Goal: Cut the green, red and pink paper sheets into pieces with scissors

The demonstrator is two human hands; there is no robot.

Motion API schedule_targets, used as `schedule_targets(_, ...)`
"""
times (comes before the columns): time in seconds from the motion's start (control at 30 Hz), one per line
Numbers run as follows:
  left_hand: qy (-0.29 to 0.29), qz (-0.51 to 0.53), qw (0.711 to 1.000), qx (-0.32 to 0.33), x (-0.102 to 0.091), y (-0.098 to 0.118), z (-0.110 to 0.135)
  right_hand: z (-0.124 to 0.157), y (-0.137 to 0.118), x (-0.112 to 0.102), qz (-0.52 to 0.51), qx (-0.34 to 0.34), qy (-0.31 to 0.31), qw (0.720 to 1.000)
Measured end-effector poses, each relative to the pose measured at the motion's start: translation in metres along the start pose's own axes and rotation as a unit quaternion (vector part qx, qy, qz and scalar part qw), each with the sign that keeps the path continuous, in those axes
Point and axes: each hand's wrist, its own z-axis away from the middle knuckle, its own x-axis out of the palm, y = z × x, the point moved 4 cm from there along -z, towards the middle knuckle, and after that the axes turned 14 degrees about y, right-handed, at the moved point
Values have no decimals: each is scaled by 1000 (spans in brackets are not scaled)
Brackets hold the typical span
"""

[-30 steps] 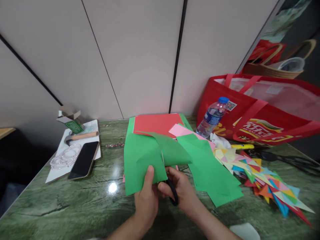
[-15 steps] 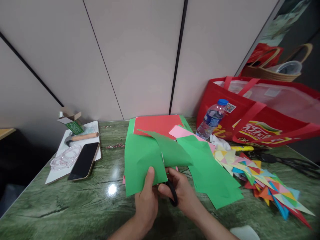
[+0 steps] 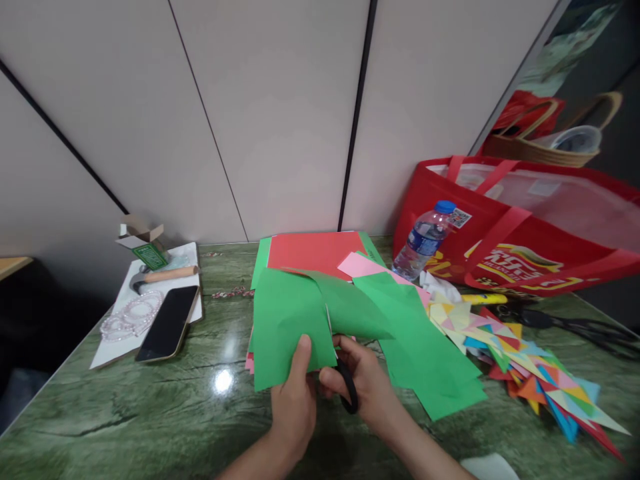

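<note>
Logged near left edge of tabletop (image 3: pixel 200 413): claw hammer (image 3: pixel 173 273), smartphone (image 3: pixel 169 325). Held opposite middle of back edge: green paper sheet (image 3: pixel 287 310), pinched by left hand (image 3: pixel 295 403), thumb on top, remaining fingers hidden. Gripped in curled fingers of right hand (image 3: pixel 369 387): black-handled scissors (image 3: pixel 353 398), entering sheet. Listed near back edge, rightward: water bottle (image 3: pixel 423 241).

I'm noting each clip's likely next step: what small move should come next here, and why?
Probably a small snip with the scissors towards the far edge of the green sheet. The right hand holds the scissors, a blade shows partway across the sheet, the left hand steadies the near side, and the sheet looks joined beyond the tip.
</note>
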Motion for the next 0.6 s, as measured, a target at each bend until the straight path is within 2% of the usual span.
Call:
schedule_targets(0.13,-1,2,1000,8,-1,-4,-2,0,1,-1,-1,5,11,1000)
schedule_targets(0.37,-38,-4,999,17,-6,-20,-13,-1,5,-2,6,6,14,1000)
schedule_targets(0.6,-26,9,999,28,-7,-18,-12,-2,-2,-1,-15,-11,13,1000)
